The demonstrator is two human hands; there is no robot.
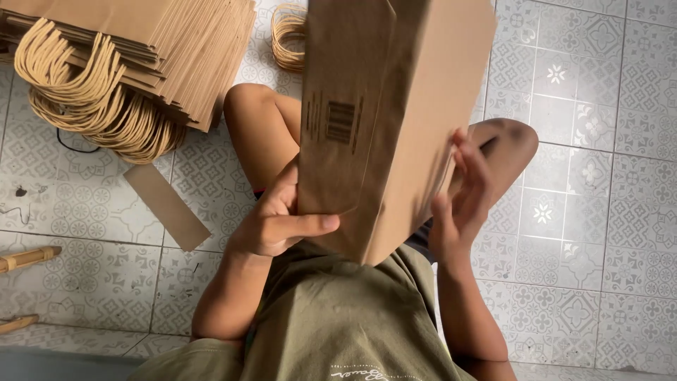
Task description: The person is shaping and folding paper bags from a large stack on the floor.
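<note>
I hold a brown paper bag upright in front of me, over my lap. My left hand grips its lower left edge, thumb across the front. On the bag's right side my right hand presses against it, fingers spread along the edge. The bag has a dark printed block on its narrow face. Its top runs out of the frame.
A thick stack of flat brown paper bags with twisted paper handles lies on the patterned tile floor at upper left. A cardboard strip lies beside my left knee. Loose handles rest at top centre. Wooden pieces lie far left.
</note>
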